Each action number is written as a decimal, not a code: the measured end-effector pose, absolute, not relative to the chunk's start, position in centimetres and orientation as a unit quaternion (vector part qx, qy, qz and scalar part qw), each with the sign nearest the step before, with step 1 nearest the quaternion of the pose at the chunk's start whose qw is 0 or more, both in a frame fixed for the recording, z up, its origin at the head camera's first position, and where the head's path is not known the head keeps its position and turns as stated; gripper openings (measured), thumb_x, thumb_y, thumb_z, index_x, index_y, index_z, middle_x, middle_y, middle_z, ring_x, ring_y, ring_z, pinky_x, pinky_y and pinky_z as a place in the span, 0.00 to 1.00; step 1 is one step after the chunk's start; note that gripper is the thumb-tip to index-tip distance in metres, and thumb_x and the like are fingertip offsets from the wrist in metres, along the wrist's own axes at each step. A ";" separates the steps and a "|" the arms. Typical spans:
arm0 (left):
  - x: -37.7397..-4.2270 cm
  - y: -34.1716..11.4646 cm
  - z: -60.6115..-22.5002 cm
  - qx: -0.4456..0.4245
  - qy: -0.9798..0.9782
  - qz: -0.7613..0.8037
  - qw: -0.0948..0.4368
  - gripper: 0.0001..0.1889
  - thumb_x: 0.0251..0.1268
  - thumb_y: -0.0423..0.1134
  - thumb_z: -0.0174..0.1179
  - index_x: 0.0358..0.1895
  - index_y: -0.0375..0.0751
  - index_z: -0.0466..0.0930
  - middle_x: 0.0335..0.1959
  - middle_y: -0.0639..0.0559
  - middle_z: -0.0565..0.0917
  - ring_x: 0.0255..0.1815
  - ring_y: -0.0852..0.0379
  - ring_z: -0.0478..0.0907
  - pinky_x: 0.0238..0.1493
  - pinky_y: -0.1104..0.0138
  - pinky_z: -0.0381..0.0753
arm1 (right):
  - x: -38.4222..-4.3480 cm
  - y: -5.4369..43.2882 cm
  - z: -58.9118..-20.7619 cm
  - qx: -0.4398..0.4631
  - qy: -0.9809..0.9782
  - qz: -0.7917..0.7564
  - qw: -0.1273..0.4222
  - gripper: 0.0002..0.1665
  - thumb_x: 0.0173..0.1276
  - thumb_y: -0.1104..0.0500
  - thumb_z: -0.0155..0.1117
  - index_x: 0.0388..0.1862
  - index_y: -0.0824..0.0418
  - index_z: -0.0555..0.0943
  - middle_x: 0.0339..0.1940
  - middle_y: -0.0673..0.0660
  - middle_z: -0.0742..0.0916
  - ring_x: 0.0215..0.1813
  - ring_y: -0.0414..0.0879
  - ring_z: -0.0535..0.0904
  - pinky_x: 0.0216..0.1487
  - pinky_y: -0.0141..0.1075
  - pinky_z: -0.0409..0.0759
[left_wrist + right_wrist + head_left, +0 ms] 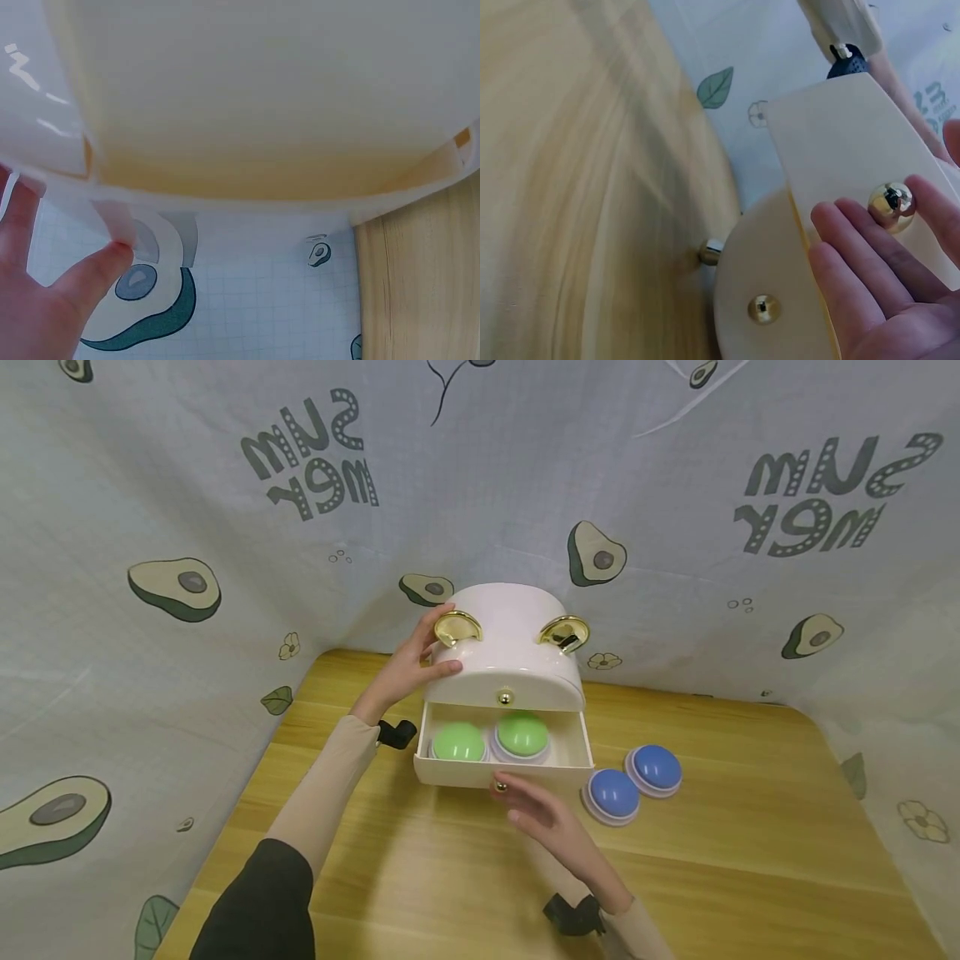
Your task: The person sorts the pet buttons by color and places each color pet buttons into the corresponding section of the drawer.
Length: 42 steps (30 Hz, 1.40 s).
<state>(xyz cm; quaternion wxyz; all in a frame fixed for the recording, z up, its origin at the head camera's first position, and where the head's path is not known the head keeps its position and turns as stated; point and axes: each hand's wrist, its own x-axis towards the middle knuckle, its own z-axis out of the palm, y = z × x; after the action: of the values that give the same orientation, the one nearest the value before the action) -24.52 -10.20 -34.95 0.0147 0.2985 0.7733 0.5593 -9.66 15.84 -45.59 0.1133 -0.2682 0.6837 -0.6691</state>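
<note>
A white storage box point(510, 635) with gold ears stands at the table's back. Its lower drawer point(453, 772) is pulled out and holds two push buttons with green domes, a left one point(459, 742) and a right one point(522, 734). My left hand point(408, 667) rests against the box's left side, thumb spread toward the front, fingers near the left ear. At the drawer front, my right hand point(543, 818) has its fingers extended, with the gold knob point(892, 202) between the index and middle fingers. In the left wrist view, the left thumb point(97, 274) lies straight against the white shell.
Two blue-domed push buttons, a nearer one point(613, 794) and a farther one point(656, 768), lie right of the drawer on the wooden table point(720, 860). A printed avocado cloth point(495, 510) hangs behind the box. Another gold knob point(505, 697) sits above the drawer.
</note>
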 end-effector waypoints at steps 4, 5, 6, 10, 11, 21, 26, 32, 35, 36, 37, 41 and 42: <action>-24.5 -10.2 -34.9 0.298 0.774 0.559 0.019 0.41 0.64 0.28 0.61 0.74 0.45 0.46 0.73 0.39 0.53 0.71 0.36 0.55 0.67 0.43 0.54 | -10.8 15.3 -45.7 -0.260 0.682 -0.675 0.108 0.27 0.71 0.71 0.53 0.69 0.70 0.66 0.63 0.69 0.74 0.63 0.59 0.72 0.59 0.48 0.72; -24.5 -10.2 -35.0 0.297 0.775 0.558 0.020 0.41 0.64 0.28 0.61 0.74 0.45 0.46 0.74 0.39 0.53 0.71 0.36 0.54 0.67 0.44 0.54 | -11.1 15.2 -45.7 -0.259 0.681 -0.677 0.107 0.27 0.71 0.71 0.53 0.69 0.70 0.66 0.63 0.69 0.74 0.63 0.60 0.71 0.60 0.46 0.72; -24.5 -10.2 -35.0 0.297 0.776 0.557 0.020 0.41 0.64 0.28 0.61 0.74 0.44 0.46 0.74 0.39 0.53 0.71 0.36 0.54 0.67 0.43 0.54 | -11.4 15.1 -45.8 -0.258 0.680 -0.679 0.105 0.27 0.71 0.70 0.53 0.69 0.70 0.66 0.63 0.69 0.74 0.63 0.61 0.71 0.59 0.45 0.73; -24.5 -10.2 -34.9 0.298 0.776 0.555 0.021 0.41 0.64 0.28 0.61 0.74 0.44 0.46 0.74 0.39 0.52 0.71 0.36 0.54 0.67 0.44 0.54 | -12.5 14.9 -45.8 -0.250 0.678 -0.685 0.099 0.27 0.71 0.69 0.54 0.68 0.70 0.67 0.63 0.69 0.75 0.63 0.61 0.71 0.59 0.40 0.74; -24.5 -10.2 -34.9 0.298 0.776 0.555 0.022 0.41 0.64 0.28 0.61 0.74 0.44 0.45 0.74 0.39 0.52 0.71 0.36 0.54 0.68 0.44 0.54 | -12.8 14.9 -45.9 -0.249 0.678 -0.685 0.097 0.27 0.71 0.69 0.54 0.68 0.70 0.67 0.63 0.69 0.75 0.63 0.62 0.71 0.58 0.39 0.74; -24.4 -10.2 -34.7 0.304 0.776 0.552 0.025 0.41 0.64 0.28 0.61 0.74 0.45 0.45 0.74 0.39 0.52 0.72 0.37 0.54 0.68 0.44 0.54 | -15.5 14.7 -45.5 -0.232 0.680 -0.689 0.096 0.27 0.71 0.69 0.55 0.68 0.71 0.66 0.63 0.71 0.73 0.63 0.64 0.70 0.57 0.42 0.75; -24.4 -10.1 -34.7 0.305 0.771 0.557 0.028 0.41 0.64 0.27 0.60 0.75 0.44 0.45 0.74 0.39 0.52 0.72 0.38 0.54 0.68 0.45 0.54 | -16.6 14.7 -45.4 -0.225 0.685 -0.687 0.086 0.26 0.71 0.70 0.54 0.67 0.73 0.66 0.61 0.72 0.74 0.61 0.66 0.71 0.57 0.36 0.75; -24.5 -10.1 -34.7 0.304 0.771 0.559 0.028 0.41 0.64 0.27 0.60 0.74 0.44 0.45 0.74 0.39 0.51 0.72 0.39 0.55 0.68 0.45 0.55 | -17.0 14.8 -45.4 -0.228 0.679 -0.692 0.091 0.25 0.71 0.70 0.53 0.66 0.75 0.66 0.61 0.74 0.74 0.61 0.69 0.70 0.57 0.35 0.74; -24.6 -10.2 -34.8 0.303 0.772 0.558 0.028 0.41 0.65 0.29 0.60 0.75 0.45 0.45 0.74 0.40 0.51 0.72 0.39 0.55 0.68 0.46 0.54 | -17.2 14.8 -45.6 -0.234 0.677 -0.692 0.091 0.25 0.72 0.69 0.52 0.66 0.76 0.65 0.60 0.75 0.74 0.61 0.71 0.70 0.57 0.35 0.74; -24.7 -10.3 -34.8 0.302 0.772 0.559 0.029 0.41 0.65 0.30 0.60 0.75 0.45 0.45 0.74 0.40 0.50 0.72 0.39 0.54 0.68 0.46 0.54 | -17.2 14.8 -45.6 -0.237 0.678 -0.690 0.090 0.25 0.72 0.69 0.52 0.66 0.76 0.65 0.60 0.75 0.74 0.61 0.71 0.70 0.57 0.35 0.74; -24.7 -10.3 -34.8 0.301 0.772 0.559 0.029 0.41 0.65 0.30 0.61 0.75 0.45 0.45 0.74 0.40 0.50 0.72 0.39 0.54 0.68 0.45 0.54 | -17.2 14.8 -45.6 -0.238 0.678 -0.690 0.090 0.25 0.72 0.69 0.52 0.66 0.76 0.65 0.60 0.75 0.74 0.60 0.71 0.70 0.57 0.35 0.74; -24.6 -10.3 -34.9 0.303 0.770 0.561 0.029 0.41 0.65 0.31 0.61 0.75 0.45 0.45 0.74 0.40 0.50 0.72 0.38 0.54 0.68 0.45 0.53 | -17.4 14.8 -45.5 -0.243 0.681 -0.685 0.089 0.24 0.72 0.69 0.52 0.65 0.76 0.66 0.58 0.75 0.75 0.59 0.71 0.71 0.57 0.35 0.74; -24.6 -10.3 -34.9 0.304 0.769 0.562 0.029 0.41 0.65 0.31 0.61 0.75 0.44 0.45 0.74 0.39 0.50 0.72 0.38 0.54 0.68 0.44 0.53 | -17.5 14.8 -45.5 -0.242 0.683 -0.683 0.088 0.24 0.72 0.69 0.53 0.65 0.76 0.66 0.58 0.75 0.76 0.59 0.70 0.71 0.57 0.35 0.74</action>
<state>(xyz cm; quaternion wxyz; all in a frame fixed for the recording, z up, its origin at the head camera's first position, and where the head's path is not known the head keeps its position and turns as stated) -24.64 -10.31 -34.94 0.0291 0.3038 0.7691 0.5616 -17.46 14.83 -45.49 0.0875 -0.2424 0.6832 -0.6832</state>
